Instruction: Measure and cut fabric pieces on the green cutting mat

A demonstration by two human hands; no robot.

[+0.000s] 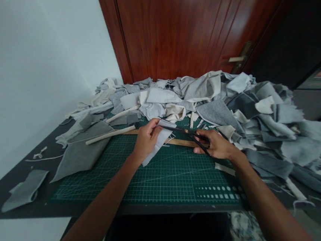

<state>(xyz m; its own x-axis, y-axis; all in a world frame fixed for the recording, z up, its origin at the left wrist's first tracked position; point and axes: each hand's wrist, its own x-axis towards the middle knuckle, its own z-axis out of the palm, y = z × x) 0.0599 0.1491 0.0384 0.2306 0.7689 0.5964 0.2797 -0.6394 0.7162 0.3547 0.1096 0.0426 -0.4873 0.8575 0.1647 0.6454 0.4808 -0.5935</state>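
Observation:
My left hand (147, 136) pinches a light grey strip of fabric (157, 145) between thumb and fingers, and the strip's lower end hangs toward the mat. In my right hand (214, 142) is a pair of black scissors (191, 133), fingers closed around the handles. The scissor blades point left and lie across the upper part of the strip, close to my left fingertips. Whether the blades are cutting into the cloth cannot be made out. Beneath both hands lies a green cutting mat (160, 184) with a white grid. A wooden ruler (182, 143) rests on it, partly covered by the strip.
A long heap of grey and cream fabric scraps (202, 88) lines the back and right of the dark table (3, 186). Flat grey cloth (82, 155) and a folded grey piece (26, 188) lie at left. Behind stands a reddish wooden door (175, 29) beside a white wall.

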